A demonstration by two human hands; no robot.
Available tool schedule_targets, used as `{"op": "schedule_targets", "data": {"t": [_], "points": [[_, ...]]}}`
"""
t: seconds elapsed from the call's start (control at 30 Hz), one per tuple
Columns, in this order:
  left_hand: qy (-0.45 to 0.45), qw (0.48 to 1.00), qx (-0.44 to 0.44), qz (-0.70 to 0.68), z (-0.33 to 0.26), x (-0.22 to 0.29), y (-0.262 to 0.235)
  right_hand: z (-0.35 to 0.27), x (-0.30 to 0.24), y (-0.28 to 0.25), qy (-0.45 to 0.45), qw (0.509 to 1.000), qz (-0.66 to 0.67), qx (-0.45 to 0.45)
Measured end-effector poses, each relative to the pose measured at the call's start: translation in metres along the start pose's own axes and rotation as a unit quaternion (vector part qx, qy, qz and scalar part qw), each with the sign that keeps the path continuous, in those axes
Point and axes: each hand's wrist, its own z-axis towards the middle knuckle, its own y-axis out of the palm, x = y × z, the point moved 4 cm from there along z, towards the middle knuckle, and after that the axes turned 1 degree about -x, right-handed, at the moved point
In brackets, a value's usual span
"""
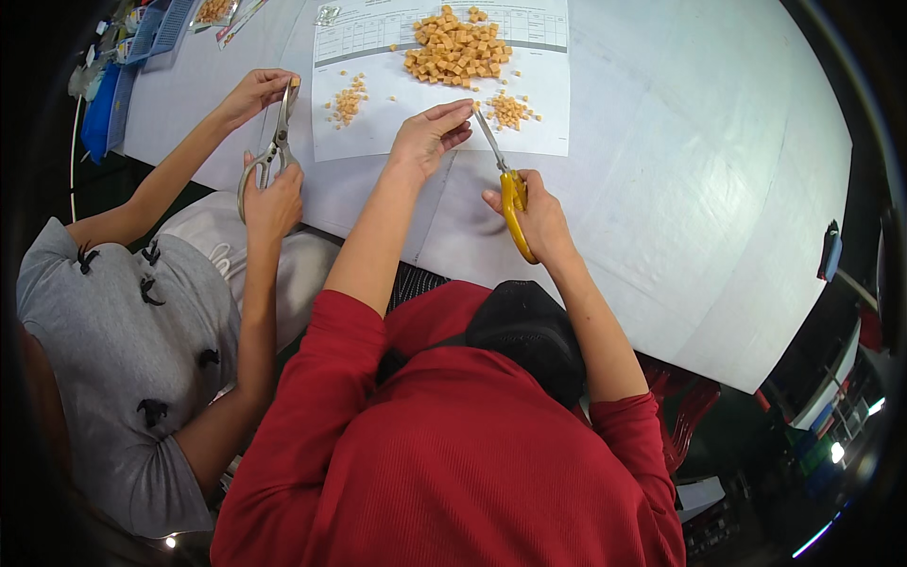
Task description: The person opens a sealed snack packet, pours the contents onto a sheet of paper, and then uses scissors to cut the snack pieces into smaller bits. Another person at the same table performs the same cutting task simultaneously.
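Between my left fingertips (461, 111), pinched shut, sits a small orange cube (475, 106), right at the blade tip of the yellow-handled scissors (505, 180). I see my right hand (534, 213) closed around the handles, blades running up-left toward the cube; my left hand (430, 137) is nearer it.

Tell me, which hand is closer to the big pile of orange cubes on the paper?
Left. The left hand reaches just below the big pile of orange cubes; the right hand sits farther back, gripping yellow-handled scissors.
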Motion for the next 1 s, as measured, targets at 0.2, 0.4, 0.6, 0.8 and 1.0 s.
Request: {"op": "schedule_targets", "data": {"t": [0.2,0.4,0.6,0.8,1.0], "points": [[-0.012,1.000,-0.006,0.013,0.005,-0.004,0.000,0.002,0.004,0.001,0.001,1.000,-0.006,-0.010],[-0.017,0.999,0.038,0.012,0.011,-0.019,-0.005,0.005,0.008,0.004,0.000,0.999,-0.048,0.008],[-0.007,0.998,0.059,0.033,0.011,-0.019,-0.002,0.007,0.011,0.004,-0.004,0.995,-0.089,0.041],[-0.011,0.997,0.068,0.027,0.007,-0.017,0.003,0.006,0.011,0.001,0.006,0.997,-0.070,0.029],[0.009,0.998,0.060,0.002,0.007,-0.016,0.002,0.000,0.010,0.000,0.008,0.998,-0.053,0.019]]}}
